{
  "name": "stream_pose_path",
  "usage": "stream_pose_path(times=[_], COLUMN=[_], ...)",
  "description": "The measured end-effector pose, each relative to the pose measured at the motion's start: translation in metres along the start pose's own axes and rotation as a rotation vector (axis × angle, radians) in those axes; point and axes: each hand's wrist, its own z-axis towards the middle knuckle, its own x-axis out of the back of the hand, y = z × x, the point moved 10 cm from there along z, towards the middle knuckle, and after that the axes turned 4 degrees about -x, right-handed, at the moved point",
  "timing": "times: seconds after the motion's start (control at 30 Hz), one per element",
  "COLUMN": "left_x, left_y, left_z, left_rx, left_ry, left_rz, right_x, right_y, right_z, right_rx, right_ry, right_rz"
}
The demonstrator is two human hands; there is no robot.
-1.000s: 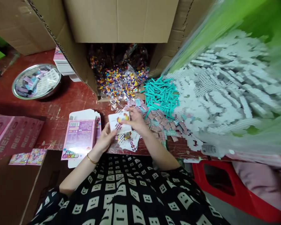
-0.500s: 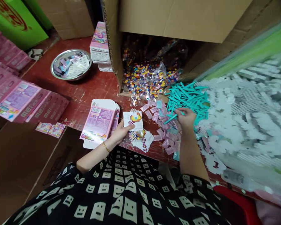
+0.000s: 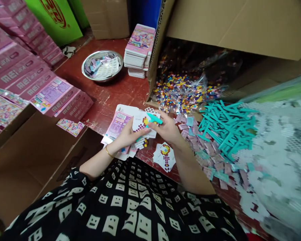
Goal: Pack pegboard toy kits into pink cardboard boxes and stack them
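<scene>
Gathering step, seemingly.
Left hand (image 3: pixel 127 135) is gripping white pixel-printed paper card (image 3: pixel 137 121); right hand (image 3: pixel 170 130) is pinching turquoise plastic stick (image 3: pixel 155 118), card's two o'clock — perhaps needing alignment next.

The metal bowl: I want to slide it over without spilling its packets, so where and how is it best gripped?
Probably by its rim, from the near left, gripped over and under, since the edge flares outward. The stack of pink cards stands close on the bowl's right, so that side looks tighter. The packets lie loose inside, so I'd keep it level.
</scene>
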Motion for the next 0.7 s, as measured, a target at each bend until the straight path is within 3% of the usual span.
stream_pose_path(times=[0.03, 0.1, 0.2, 0.27, 0.33, 0.43, 0.5, 0.57, 0.63, 0.7], left_x=[0.021, 0.058, 0.092, 0.100, 0.100, 0.099, 0.104, 0.110, 0.112, 0.112], left_y=[0.003, 0.002, -0.025, -0.045, -0.056, -0.060, -0.058, -0.051, -0.041, -0.022], left_z=[0.004, 0.004, -0.007, -0.016, -0.023, -0.024, -0.020, -0.016, -0.012, -0.012], left_rx=[-0.066, -0.150, -0.074, 0.001, 0.012, -0.003, 0.026, 0.065, 0.110, 0.101], left_ry=[0.060, 0.188, 0.269, 0.259, 0.261, 0.293, 0.317, 0.315, 0.244, 0.198], left_rz=[0.132, 0.429, 0.783, 0.861, 0.840, 0.734, 0.653, 0.555, 0.417, 0.273], right_x=[-0.004, -0.003, 0.004, 0.003, -0.005, -0.035, -0.057, -0.070, -0.072, -0.067], right_y=[0.005, 0.018, 0.050, 0.071, 0.088, 0.097, 0.089, 0.066, 0.022, -0.038], right_z=[0.019, 0.059, 0.106, 0.119, 0.121, 0.109, 0.095, 0.080, 0.065, 0.047], right_rx=[-0.010, -0.012, -0.015, -0.015, -0.041, -0.073, -0.070, -0.033, 0.079, 0.274], right_ry=[-0.022, 0.072, 0.308, 0.401, 0.375, 0.123, -0.075, -0.188, -0.199, -0.147], right_rz=[0.056, 0.165, 0.279, 0.262, 0.204, 0.069, -0.024, -0.067, -0.087, -0.176])
